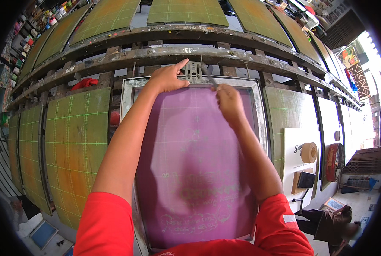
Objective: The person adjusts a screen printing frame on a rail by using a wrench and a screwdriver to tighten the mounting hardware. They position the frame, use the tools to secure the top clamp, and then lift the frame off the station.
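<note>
Slotted metal bracket: it sits at the far bar of the printing screen frame point(261, 106), between your hands, its slots running away from you; bracket at point(194, 72).
Left hand point(167, 80): nearer; thumb and forefinger spread along the bracket's left side, whether touching I can't tell.
Right hand point(230, 102): fingers closed around a slim dark tool point(210, 77), its blurred tip slanting up-left, close to the bracket's right side.
Purple mesh point(190, 149): stretched below both forearms.
Dark rail point(156, 56): just beyond the bracket, limiting room on the far side.
Red cloth point(85, 83): off left, clear of your arms.
</note>
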{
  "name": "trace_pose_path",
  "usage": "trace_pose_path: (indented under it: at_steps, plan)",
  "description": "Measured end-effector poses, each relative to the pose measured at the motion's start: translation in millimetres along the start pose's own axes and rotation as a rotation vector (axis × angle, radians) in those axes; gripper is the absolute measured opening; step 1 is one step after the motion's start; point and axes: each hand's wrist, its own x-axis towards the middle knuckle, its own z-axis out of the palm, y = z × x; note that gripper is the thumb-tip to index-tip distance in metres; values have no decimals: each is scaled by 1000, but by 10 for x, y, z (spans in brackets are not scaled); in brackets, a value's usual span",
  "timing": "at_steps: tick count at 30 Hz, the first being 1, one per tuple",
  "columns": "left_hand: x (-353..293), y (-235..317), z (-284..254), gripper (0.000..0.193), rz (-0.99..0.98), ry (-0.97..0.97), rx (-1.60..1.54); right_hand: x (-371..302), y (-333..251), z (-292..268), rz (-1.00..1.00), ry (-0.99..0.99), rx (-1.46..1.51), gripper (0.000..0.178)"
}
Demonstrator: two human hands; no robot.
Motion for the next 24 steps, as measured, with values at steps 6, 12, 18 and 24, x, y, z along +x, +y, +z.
trace_pose_path:
  at_steps: [6, 12, 18, 24]
  plan:
    - [-21, 0, -32, 96, 3, -1, 6, 448, -81, -360, -95, -110, -228, 29]
    - [-28, -5, -24, 97, -7, -5, 9, 731, 16, -325, -146, -228, -319, 31]
    - [-38, -47, 7, 93, 24, 28, 14, 924, -9, -343, -179, -343, -317, 31]
    - [-12, -10, 11, 93, 23, 13, 6, 1124, 1, -363, -256, -442, -380, 32]
